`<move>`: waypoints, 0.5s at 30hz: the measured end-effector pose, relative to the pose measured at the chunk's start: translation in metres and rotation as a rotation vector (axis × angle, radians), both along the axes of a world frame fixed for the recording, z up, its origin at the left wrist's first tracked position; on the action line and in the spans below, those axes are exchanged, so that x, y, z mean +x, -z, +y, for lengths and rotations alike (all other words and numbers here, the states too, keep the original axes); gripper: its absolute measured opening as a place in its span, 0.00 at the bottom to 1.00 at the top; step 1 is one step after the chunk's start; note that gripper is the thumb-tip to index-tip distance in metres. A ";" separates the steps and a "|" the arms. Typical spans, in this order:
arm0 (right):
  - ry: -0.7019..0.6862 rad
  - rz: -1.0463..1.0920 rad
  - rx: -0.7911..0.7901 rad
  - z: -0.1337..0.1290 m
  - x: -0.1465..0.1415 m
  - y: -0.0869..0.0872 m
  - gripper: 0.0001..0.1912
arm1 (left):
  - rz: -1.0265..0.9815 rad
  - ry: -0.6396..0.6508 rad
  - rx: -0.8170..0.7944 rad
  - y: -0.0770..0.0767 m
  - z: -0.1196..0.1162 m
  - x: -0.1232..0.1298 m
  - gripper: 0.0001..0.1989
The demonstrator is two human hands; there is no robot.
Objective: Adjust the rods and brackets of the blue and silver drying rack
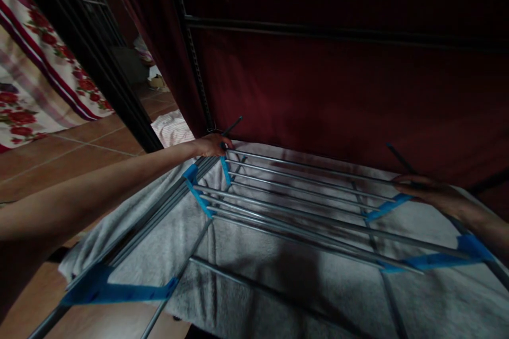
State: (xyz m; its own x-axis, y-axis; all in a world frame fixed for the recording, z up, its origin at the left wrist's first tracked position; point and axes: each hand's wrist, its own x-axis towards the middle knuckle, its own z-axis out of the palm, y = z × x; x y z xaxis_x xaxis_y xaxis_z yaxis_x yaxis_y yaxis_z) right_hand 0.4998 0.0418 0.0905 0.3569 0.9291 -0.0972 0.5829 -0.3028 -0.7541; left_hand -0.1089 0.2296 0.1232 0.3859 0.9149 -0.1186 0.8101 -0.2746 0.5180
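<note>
A drying rack (pixel 294 209) of grey metal tubes with blue plastic brackets spans most of the lower view. My left hand (pixel 214 145) is closed around its far left corner, beside a blue bracket. At the far right corner, my right hand (pixel 421 190) grips the frame near another blue bracket; its fingers are partly in shadow. Several parallel bars run between the two hands. Below the rack spreads a grey fleecy blanket (pixel 246 286), seen through the bars.
Behind the rack hangs a dark red cloth (pixel 318 95), crossed by a black metal bar (pixel 318 29). A dark post (pixel 91 53) slants down at the left. Beyond it are a floral curtain (pixel 40 63) and brown floor tiles (pixel 111 135). A striped cloth (pixel 173 128) lies near the post's foot.
</note>
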 end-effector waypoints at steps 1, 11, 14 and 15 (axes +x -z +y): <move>-0.007 -0.005 -0.017 0.001 0.001 0.000 0.28 | -0.032 -0.026 -0.002 0.001 -0.001 0.001 0.14; 0.011 -0.065 -0.021 0.008 0.017 0.011 0.31 | -0.223 -0.126 -0.018 0.000 -0.015 0.007 0.10; -0.004 -0.079 -0.012 0.009 0.020 0.014 0.31 | -0.236 -0.122 -0.037 0.000 -0.013 0.005 0.11; -0.013 -0.083 -0.004 0.009 0.021 0.016 0.31 | -0.238 -0.124 -0.046 0.001 -0.012 0.004 0.11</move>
State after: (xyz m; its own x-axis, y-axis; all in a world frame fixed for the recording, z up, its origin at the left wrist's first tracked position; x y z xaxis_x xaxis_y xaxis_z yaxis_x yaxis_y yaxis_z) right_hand 0.5211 0.0507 0.0748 0.3521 0.9332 -0.0714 0.6472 -0.2979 -0.7017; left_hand -0.1045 0.2177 0.1220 0.2935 0.9526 -0.0801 0.6901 -0.1531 0.7073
